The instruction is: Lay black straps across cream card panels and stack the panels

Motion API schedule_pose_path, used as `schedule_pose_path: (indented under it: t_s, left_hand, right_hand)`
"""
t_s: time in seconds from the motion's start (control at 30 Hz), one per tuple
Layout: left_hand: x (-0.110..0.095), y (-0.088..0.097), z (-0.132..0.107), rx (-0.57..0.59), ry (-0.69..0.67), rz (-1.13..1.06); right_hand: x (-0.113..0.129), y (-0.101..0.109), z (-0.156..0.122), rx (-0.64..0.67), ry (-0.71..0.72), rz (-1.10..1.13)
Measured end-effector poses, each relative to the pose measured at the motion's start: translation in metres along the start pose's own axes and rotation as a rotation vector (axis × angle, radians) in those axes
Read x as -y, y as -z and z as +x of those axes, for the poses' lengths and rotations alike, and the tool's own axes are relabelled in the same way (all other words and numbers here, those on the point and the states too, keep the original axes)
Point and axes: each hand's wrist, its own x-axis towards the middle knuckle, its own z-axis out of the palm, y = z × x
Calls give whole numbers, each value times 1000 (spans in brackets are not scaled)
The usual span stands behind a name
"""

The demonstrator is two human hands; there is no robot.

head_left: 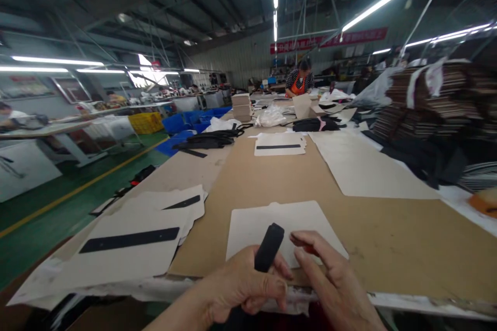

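Observation:
My left hand (252, 279) is closed around a black strip (269, 248), which looks like a folded or stacked band. The strip's upper end sticks up above the fist, and its lower part hangs below the hand. To its right, my right hand (330, 274) holds nothing that I can see; its thumb and fingers are apart. Under and beyond both hands lies a pale card panel (287, 217) at the table's front edge. Left of it, more pale panels (128, 264) overlap, with a black strip (130, 239) lying across the nearest one.
Further up the brown table (267, 181) lies another pale panel (279, 139) with a black strip. Black straps (212, 138) are piled at left. A large pale sheet (373, 165) and stacked brown pieces (438, 98) stand at right. Across the table, a person in an orange apron (298, 84) bends forward.

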Motion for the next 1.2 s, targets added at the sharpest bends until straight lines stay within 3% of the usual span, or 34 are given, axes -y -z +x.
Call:
schedule_pose_path:
  t_s: [0.17,0.33,0.47,0.53,0.63,0.8,0.9,1.07,1.2]
  left_hand:
    - [10,-8,17,90,-52,-84]
    - [14,-12,21,24,-16,-71]
    - [17,-13,22,5,-25,-38]
    - [17,-10,22,4,-68,-44]
    - [16,-3,18,-54,-93,-66]
    - [14,19,-7,-158,-23,116]
    - [14,29,-25,-220,41,332]
    - [17,40,-44,-307,165,551]
    - [11,47,-42,-489,186,699]
  right_hand:
    - [-1,-13,-1,-7,81,20]
    - [-9,-18,-6,-19,81,-58]
    - [-6,-18,-7,-174,61,-78]
    - [-2,-15,-7,-181,61,-52]
    - [-2,-6,-7,-146,-39,26]
    - [-23,13,-3,-286,-305,185]
    - [-38,25,-6,-216,-377,191]
    - [-59,45,-19,57,-482,101]
    - [-64,58,-6,13,-459,-47]
